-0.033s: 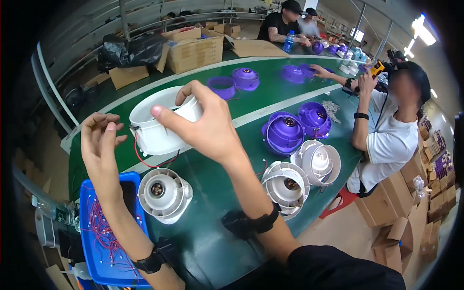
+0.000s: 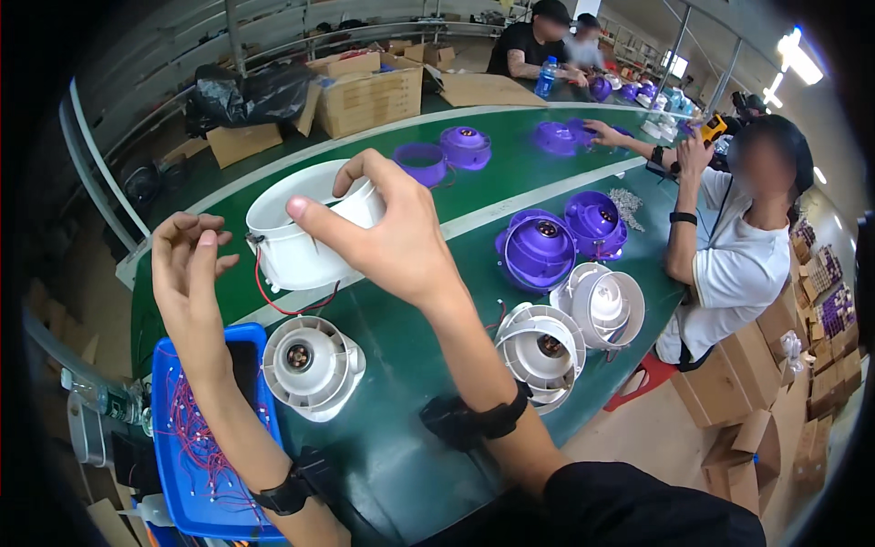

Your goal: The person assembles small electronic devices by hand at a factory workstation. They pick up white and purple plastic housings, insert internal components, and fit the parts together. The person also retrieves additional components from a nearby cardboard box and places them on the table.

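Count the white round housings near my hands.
4: one held in the right hand, the white housing; one by the blue tray; two stacked-looking ones at right. Others may be hidden.

Workshop w/ long green table [image 2: 510, 196], cardboard boxes [image 2: 369, 91] stacked behind it & at right on pale floor [image 2: 656, 438]; bright ceiling lights [image 2: 797, 55] top right.

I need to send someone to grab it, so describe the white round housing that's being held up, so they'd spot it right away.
Start at the long green table and find the blue tray of red wires at its near left corner. Just above it, the right hand grips a white round shell by its rim. Unlike the white units lying on the table, it is lifted, hollow, and trails a red wire.
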`<state>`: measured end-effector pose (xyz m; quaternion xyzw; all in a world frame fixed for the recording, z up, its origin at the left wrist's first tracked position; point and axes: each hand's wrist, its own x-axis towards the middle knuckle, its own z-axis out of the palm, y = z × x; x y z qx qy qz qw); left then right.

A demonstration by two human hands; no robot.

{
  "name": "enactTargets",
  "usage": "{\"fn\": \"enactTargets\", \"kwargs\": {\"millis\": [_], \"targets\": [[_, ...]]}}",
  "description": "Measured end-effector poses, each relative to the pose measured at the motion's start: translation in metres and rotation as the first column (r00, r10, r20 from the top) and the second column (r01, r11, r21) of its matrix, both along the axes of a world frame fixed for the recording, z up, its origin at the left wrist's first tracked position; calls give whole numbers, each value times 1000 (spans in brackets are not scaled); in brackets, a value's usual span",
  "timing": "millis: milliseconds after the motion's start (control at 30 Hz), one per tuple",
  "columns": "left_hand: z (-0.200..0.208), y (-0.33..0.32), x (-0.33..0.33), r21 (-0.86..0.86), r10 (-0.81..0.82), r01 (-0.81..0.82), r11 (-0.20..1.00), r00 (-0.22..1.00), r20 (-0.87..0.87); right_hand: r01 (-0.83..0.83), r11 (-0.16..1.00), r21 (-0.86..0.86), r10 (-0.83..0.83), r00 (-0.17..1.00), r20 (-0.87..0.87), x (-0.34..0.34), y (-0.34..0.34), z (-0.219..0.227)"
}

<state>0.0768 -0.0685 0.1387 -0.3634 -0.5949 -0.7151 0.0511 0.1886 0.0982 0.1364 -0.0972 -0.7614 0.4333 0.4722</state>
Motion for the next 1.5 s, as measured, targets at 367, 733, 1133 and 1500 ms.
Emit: {"fn": "enactTargets", "kwargs": {"millis": [367,733,1133,1500], "targets": [[5,3,7,63,12,-2,998,988,-154,16,1000,9,-16,998,-62,5,4,3],[6,5,13,-7,1,-2,1000,971,-239,31,997,64,-25,996,-91,0,-8,3],[2,8,12,19,64,-61,998,967,-248,27,999,31,-22,989,-143,-1,-5,1],[3,6,12,7,52,-52,999,965,-258,-32,998,52,39,989,-145,-1,-8,3]]}}
